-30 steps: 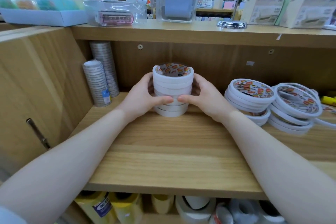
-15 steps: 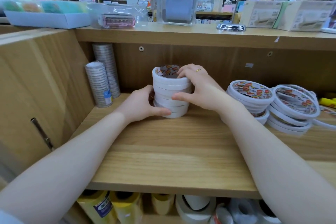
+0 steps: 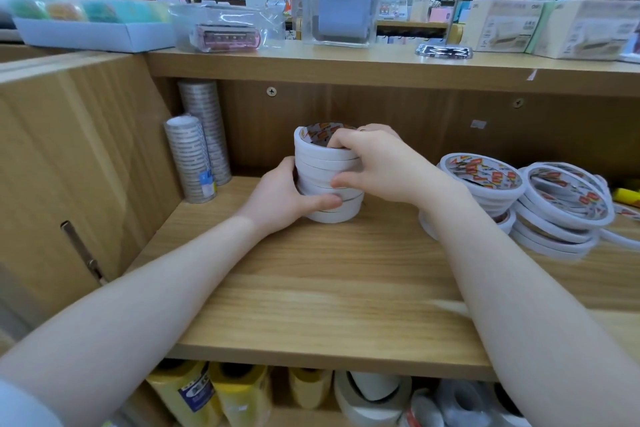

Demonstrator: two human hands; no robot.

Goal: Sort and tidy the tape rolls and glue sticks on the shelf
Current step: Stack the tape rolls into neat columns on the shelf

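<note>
Wood-grain laminate forms the long light-brown shelf board (image 3: 311, 288), which spans the centre of the frame and carries all the stock. At centre right, two slumped piles of wide white tape rolls with red-and-yellow printed cores (image 3: 519, 198) lean against each other, well apart from the tidy stock; these likely remain to be sorted. At upper left, against the back panel, two tall shrink-wrapped columns of grey-silver tape rolls (image 3: 197, 152) stand upright, already ordered.

At frame centre stands the upright stack of narrow white tape rolls with a printed inner core (image 3: 327, 180), resting on the board. Its rolls are slightly offset, so the column is uneven. The left hand (image 3: 287, 198) wraps the lower rolls, thumb across the front, probably to hold the base steady. The right hand (image 3: 377, 166) grips the upper rolls, fingers hooked over the top rim into the core and thumb on the side wall, apparently to square them up.
</note>
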